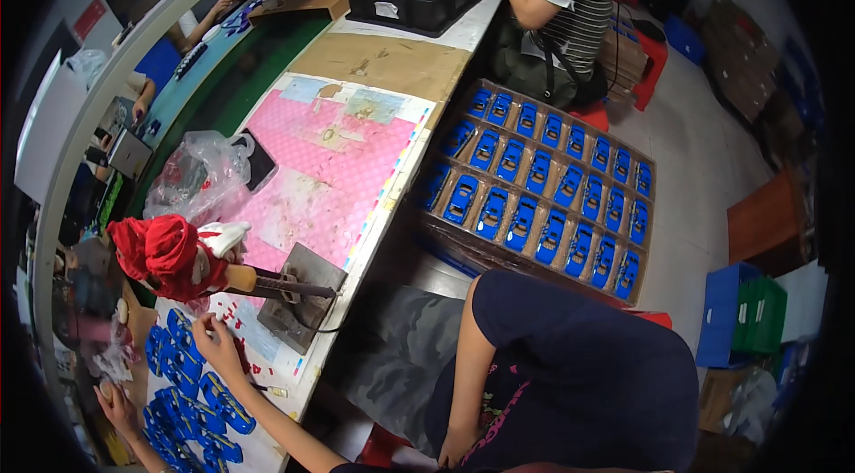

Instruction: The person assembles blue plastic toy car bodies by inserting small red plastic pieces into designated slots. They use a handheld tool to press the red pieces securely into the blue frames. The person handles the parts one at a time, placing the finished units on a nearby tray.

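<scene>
Judging work unfinished: red bits and blue cars lie loose on the desk; finished count unclear. Left hand, right hand: fingers curled; we cannot tell whether either grasps anything.

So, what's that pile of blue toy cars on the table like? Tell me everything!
The pile of blue toy cars is a loose heap of shiny bodies with yellow markings; plastic or painted metal, I can't tell. They point different ways, and some overlap. The pile lies on the white work surface, with the left hand beside its left edge and the right hand near its upper right. Whether a hand touches it isn't clear.
</scene>
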`<move>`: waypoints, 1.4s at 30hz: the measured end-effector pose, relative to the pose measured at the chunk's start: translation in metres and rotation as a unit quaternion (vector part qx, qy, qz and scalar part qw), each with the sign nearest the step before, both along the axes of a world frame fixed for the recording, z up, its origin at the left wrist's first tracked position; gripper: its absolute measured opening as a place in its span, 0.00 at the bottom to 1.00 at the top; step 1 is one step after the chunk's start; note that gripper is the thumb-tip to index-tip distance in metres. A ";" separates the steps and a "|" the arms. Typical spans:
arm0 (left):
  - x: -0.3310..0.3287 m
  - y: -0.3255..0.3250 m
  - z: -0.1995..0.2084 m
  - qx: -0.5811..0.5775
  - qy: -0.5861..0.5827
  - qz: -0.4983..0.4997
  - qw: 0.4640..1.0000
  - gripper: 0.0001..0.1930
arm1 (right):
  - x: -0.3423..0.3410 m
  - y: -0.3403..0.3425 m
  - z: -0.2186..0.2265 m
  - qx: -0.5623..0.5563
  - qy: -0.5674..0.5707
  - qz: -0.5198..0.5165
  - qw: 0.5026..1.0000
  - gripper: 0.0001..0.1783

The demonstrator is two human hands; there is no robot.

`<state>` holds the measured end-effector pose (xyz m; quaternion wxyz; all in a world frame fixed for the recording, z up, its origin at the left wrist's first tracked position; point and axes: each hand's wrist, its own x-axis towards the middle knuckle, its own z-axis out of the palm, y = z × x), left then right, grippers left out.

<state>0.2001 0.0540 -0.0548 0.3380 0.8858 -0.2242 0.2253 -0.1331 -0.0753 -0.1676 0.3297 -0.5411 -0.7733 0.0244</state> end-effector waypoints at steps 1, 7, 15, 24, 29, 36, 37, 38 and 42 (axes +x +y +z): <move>-0.002 0.006 0.002 0.005 -0.003 0.012 1.000 0.03 | 0.000 0.003 0.001 -0.002 -0.006 0.005 1.000 0.12; -0.007 0.014 0.011 0.002 -0.015 0.022 1.000 0.03 | 0.005 0.008 0.004 -0.016 -0.019 0.017 1.000 0.13; -0.004 0.010 0.003 0.013 -0.031 -0.003 0.999 0.03 | 0.008 0.006 0.002 -0.041 -0.006 0.016 0.999 0.13; -0.008 0.012 -0.001 -0.017 -0.018 0.021 0.999 0.02 | 0.002 0.003 0.006 -0.086 0.042 0.079 0.992 0.14; -0.005 -0.005 0.007 -0.035 -0.004 -0.013 0.999 0.02 | 0.004 0.003 -0.003 -0.187 0.247 0.132 0.942 0.18; -0.013 0.008 0.013 0.042 0.014 -0.081 0.996 0.05 | 0.022 0.011 -0.016 -0.261 0.644 0.202 0.690 0.16; -0.010 0.004 0.008 0.042 0.009 -0.077 0.996 0.06 | 0.029 0.009 -0.026 -0.253 0.668 0.171 0.679 0.14; -0.010 0.002 0.008 0.038 0.005 -0.062 0.997 0.06 | 0.040 0.006 -0.028 -0.252 0.684 0.150 0.668 0.14; -0.009 0.001 0.005 0.046 -0.028 -0.022 0.998 0.08 | 0.063 0.006 -0.059 -0.296 0.807 0.142 0.492 0.21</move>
